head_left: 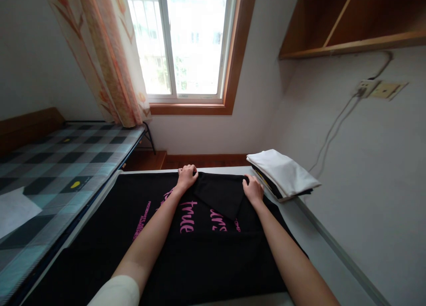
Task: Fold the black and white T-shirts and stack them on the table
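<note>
A black T-shirt [213, 261] with pink lettering lies spread over a white table. One part of it, a black flap that looks like a sleeve [219, 193], is folded over the print. My left hand [187, 176] has its fingers curled round the cloth at the far edge, by the flap's left end. At the flap's right end, my right hand [254, 189] grips the black cloth with thumb and fingers closed. The fingertips of both hands are partly hidden by the fabric.
Folded clothes, white on top [282, 173], lie stacked at the table's far right corner against the wall. A bed with a checked mattress [73, 164] runs along the left, bearing a white sheet [16, 210]. A cable [333, 128] hangs from the right wall's socket.
</note>
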A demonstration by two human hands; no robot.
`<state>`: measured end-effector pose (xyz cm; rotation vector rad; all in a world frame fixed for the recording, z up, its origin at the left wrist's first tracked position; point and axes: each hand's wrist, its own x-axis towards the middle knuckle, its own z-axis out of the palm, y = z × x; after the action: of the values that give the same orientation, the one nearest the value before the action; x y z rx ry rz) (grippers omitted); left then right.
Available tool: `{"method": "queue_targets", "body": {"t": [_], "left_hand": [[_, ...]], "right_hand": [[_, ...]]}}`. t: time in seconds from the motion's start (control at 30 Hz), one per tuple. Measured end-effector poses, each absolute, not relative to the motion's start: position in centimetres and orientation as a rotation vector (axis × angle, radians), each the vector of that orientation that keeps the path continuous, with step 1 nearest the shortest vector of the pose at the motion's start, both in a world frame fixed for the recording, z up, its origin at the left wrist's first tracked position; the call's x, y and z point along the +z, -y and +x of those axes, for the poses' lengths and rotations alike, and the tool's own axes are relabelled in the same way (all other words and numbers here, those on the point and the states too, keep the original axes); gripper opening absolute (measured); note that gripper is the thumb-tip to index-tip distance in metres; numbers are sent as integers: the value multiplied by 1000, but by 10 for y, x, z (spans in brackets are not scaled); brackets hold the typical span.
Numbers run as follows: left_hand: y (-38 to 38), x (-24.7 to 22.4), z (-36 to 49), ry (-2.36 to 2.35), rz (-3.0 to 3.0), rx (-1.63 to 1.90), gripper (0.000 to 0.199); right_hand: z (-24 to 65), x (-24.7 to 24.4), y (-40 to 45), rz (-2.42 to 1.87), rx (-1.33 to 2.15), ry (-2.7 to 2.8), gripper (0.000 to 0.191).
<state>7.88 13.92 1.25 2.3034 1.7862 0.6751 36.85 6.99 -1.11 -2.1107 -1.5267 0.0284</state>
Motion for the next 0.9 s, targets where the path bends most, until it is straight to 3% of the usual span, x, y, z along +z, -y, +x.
{"method": "queue_targets", "body": {"t": [0.33, 0.73, 0.9], "left_hand": [[-131, 16, 52, -1845, 2514, 511, 20], [-133, 44, -130, -1980, 2597, -54, 21], [-121, 57, -187, -2067, 2510, -33, 24]], "right_hand": [[368, -10, -68, -2085, 20, 1500, 30], [368, -15, -71, -1972, -299, 1562, 20], [382, -6, -72, -1999, -234, 1804, 23]]}}
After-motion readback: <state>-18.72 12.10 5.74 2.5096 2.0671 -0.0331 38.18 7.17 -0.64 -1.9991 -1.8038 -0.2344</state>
